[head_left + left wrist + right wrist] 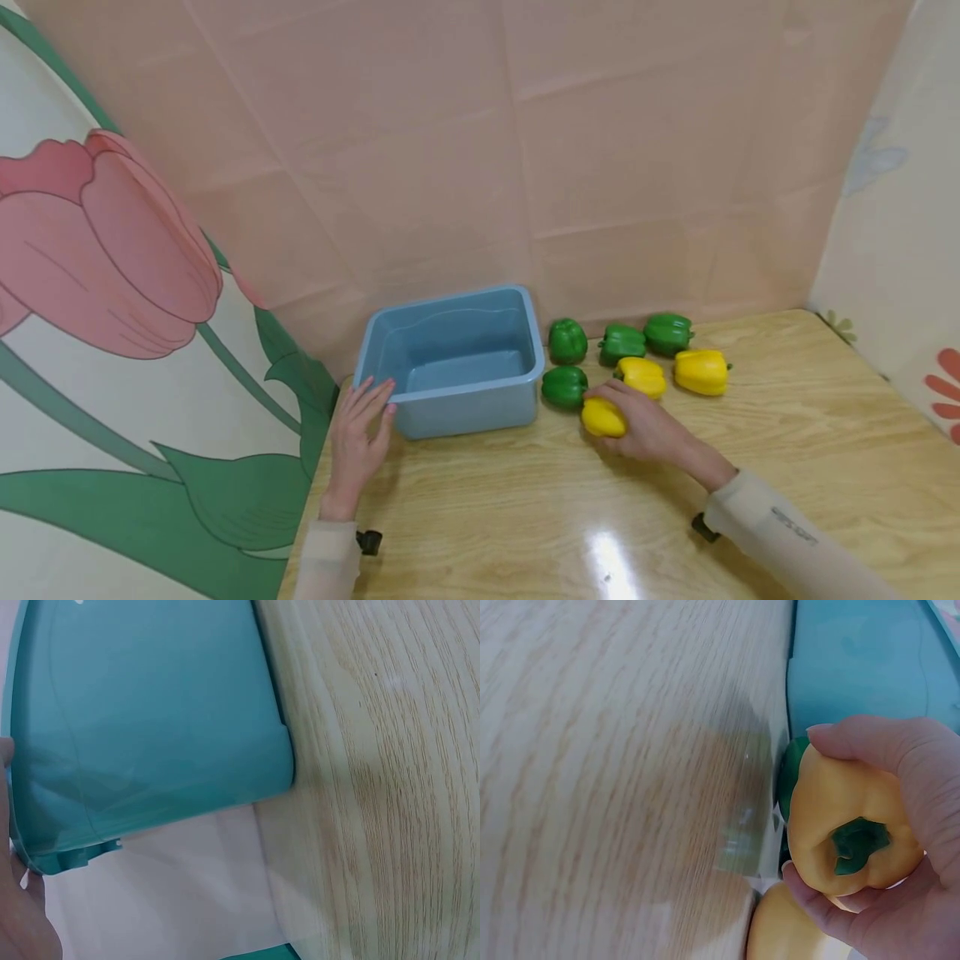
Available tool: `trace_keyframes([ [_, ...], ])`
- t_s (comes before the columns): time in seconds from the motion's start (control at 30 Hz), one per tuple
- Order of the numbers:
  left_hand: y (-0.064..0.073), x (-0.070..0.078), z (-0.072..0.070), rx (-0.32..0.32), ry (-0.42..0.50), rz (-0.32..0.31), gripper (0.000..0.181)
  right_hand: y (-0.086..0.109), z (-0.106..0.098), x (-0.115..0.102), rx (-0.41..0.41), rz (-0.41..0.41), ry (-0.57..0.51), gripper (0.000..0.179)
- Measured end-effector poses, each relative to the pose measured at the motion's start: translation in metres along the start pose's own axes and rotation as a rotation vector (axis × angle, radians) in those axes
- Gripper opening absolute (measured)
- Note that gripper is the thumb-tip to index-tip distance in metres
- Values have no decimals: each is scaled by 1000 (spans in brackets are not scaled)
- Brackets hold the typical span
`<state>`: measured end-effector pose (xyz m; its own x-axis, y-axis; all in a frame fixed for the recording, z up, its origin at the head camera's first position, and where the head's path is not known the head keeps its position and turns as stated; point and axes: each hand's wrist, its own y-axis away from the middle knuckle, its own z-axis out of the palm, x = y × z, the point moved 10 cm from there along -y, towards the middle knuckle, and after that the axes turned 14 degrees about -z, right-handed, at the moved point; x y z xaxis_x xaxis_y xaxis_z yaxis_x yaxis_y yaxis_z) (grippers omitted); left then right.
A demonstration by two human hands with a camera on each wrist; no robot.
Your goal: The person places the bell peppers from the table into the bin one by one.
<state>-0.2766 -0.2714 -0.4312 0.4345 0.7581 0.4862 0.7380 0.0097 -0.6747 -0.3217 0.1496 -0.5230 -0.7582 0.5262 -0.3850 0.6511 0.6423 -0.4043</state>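
My right hand [641,421] grips a yellow bell pepper [603,417], thumb on one side and fingers on the other. In the right wrist view its green stem [859,844] faces the camera. A green bell pepper [564,387] sits right beside the held one, and a second yellow pepper [641,377] lies just behind my hand. At the left, my left hand [360,437] holds the front left corner of a blue plastic bin [465,408], with fingers over the rim and thumb at the front. The visible inside of the bin shows bare floor and walls.
More green peppers [567,341] stand along the back, right of the bin. Another yellow pepper [701,372] lies at the right end of the group. The wooden table [480,517] meets a pink cloth backdrop [420,167] behind, with painted walls at both sides.
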Motion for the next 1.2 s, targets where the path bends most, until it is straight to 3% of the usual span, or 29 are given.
trace_keyframes([
  [0.5, 1, -1, 1, -5, 13, -2, 42, -3, -17, -6, 27, 0, -10, 74],
  [1.03, 2, 1, -2, 38, 13, 27, 40, -17, -36, -18, 61, -25, 3, 75],
  [1.2, 2, -1, 0, 42, 8, 30, 37, -21, -43, -22, 95, -73, 29, 78],
])
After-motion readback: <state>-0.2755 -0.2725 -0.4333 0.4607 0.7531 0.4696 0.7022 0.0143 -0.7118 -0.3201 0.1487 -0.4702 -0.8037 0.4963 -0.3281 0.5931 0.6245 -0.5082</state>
